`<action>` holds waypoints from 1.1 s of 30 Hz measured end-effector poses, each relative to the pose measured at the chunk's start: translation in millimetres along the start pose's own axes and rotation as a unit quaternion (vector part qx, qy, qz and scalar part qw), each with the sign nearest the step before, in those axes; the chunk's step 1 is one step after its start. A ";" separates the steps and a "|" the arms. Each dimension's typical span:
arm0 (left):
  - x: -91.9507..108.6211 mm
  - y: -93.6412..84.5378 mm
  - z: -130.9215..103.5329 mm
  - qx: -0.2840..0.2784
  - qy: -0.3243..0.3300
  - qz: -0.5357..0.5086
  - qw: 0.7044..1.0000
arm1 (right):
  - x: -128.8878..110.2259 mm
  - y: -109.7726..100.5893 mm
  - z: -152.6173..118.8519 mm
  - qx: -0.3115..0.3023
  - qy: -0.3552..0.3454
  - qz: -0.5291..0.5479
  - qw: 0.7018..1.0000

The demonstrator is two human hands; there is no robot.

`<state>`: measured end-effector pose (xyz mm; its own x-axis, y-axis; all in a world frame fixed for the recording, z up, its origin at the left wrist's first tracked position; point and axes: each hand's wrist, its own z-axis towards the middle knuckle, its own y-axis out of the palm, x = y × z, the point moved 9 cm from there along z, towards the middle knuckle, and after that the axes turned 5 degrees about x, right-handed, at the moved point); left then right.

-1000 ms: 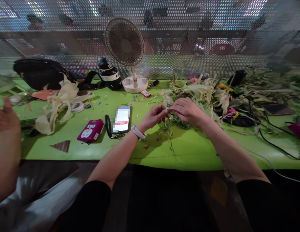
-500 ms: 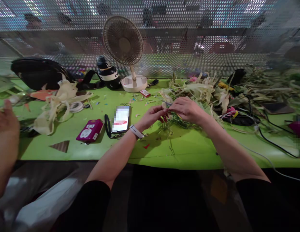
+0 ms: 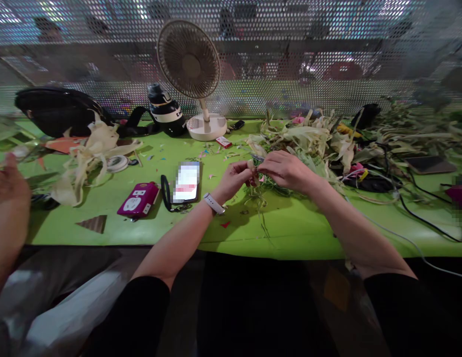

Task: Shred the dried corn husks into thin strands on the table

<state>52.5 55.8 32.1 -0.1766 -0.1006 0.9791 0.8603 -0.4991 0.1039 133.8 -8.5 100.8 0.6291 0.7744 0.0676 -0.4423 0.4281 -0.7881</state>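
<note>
My left hand (image 3: 236, 179), with a pale watch (image 3: 214, 204) on its wrist, pinches a small pale piece that is too small to name. Close against it, my right hand (image 3: 283, 170) has its fingers closed, with a thin dark metallic bit showing at the fingertips; what it grips is mostly hidden. Thin green stems (image 3: 263, 218) lie on the green table (image 3: 231, 243) just below the fingers. Behind and right of my hands spreads a heap of pale dried husks (image 3: 308, 136).
Left of my hands are a lit phone (image 3: 186, 182) and a magenta box (image 3: 138, 200). Farther back stand a fan (image 3: 206, 126), a black bottle (image 3: 167, 116) and a black bag (image 3: 61, 111). Another person's hand (image 3: 9, 198) is at far left. Cables (image 3: 420, 220) run right.
The fingers of my left hand have curled in more around the small piece. My right hand has barely shifted, still beside it.
</note>
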 end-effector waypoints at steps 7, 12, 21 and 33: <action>3.9 -0.7 -1.5 0.007 0.024 -0.040 0.999 | 1.8 -3.7 5.3 0.001 0.050 0.039 0.998; 1.4 0.4 -2.0 -0.001 0.010 -0.080 0.997 | 4.5 -4.1 6.6 0.001 0.068 0.048 0.997; -13.7 -1.4 0.3 -0.007 -0.061 -0.032 0.998 | -6.7 5.9 2.0 -0.026 0.029 -0.104 0.994; -3.9 -2.8 0.0 0.017 -0.019 -0.005 1.000 | 1.5 8.9 2.6 -0.006 0.072 -0.064 0.995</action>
<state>50.8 57.6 28.0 -0.1673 -0.0638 0.9838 0.8742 -0.4710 0.1181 129.2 -2.3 95.4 0.7654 0.6387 0.0795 -0.3455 0.5120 -0.7864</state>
